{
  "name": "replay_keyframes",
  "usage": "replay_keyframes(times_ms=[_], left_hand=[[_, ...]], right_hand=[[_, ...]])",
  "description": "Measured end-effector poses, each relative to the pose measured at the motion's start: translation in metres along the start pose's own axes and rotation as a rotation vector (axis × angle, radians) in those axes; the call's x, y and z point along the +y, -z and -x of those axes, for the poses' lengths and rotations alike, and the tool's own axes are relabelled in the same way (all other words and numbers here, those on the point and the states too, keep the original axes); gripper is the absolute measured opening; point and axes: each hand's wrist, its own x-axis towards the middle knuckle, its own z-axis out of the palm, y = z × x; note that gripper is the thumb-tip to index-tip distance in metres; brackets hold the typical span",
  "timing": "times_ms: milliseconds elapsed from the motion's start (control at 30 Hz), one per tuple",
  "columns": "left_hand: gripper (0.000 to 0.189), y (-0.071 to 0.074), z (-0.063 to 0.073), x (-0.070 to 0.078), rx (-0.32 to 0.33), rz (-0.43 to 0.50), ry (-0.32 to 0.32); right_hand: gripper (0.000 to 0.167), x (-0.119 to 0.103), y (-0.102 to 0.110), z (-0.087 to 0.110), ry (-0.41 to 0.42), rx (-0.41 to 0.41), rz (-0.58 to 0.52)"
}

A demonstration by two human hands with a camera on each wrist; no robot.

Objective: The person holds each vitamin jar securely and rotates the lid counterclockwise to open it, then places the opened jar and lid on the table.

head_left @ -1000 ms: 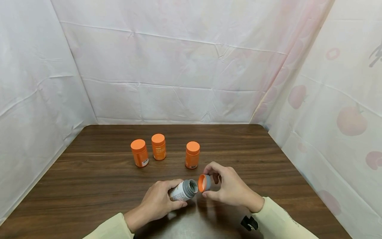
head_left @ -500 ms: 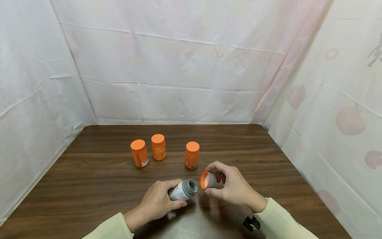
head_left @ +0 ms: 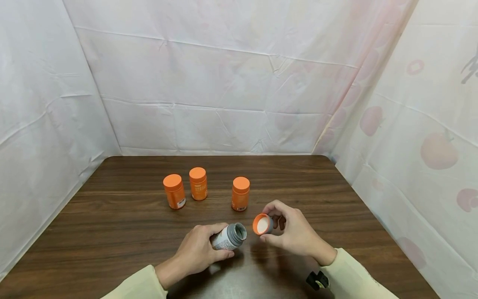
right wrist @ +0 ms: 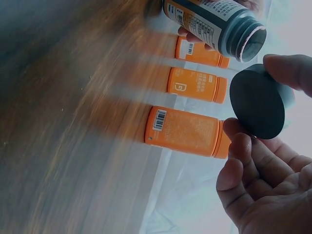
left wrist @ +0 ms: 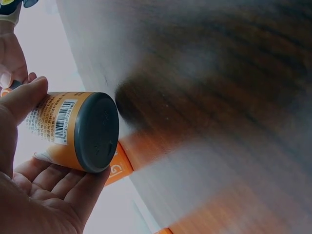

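My left hand (head_left: pixel 198 251) grips a grey-necked bottle (head_left: pixel 227 237) with a white and orange printed label, tilted so its open mouth faces right. In the left wrist view the bottle's dark base (left wrist: pixel 99 132) and barcode show, thumb on one side and fingers on the other. Just right of the mouth, my right hand (head_left: pixel 295 232) pinches a cap (head_left: pixel 263 224) between thumb and fingers. That cap is grey outside, with an orange rim and a whitish inside turned toward the bottle. From the right wrist only its flat dark top (right wrist: pixel 257 102) shows. Bottle and cap are apart.
Behind the hands, an orange jar (head_left: pixel 240 194) stands upright on the dark wood table (head_left: pixel 123 232). Further left are two more capped orange jars, one nearer (head_left: pixel 174 192) and one slightly behind (head_left: pixel 198 184). Pale sheeting (head_left: pixel 224 83) encloses the table at the back and sides.
My right hand has drawn the cap slightly right and away from the bottle's mouth, turning its inside more upward. The left hand and bottle have stayed almost still.
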Motion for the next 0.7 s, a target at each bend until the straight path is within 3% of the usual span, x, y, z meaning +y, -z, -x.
replay_keyframes(times_ms=[333,700], left_hand=[[0.052,0.002,0.002,0.0,0.036,0.02,0.015],[0.049,0.005,0.005,0.001,0.082,0.032,0.017]], right_hand=[[0.052,0.004,0.005,0.001,-0.012,0.025,-0.023],[0.048,0.014,0.014,-0.001,-0.102,0.054,-0.063]])
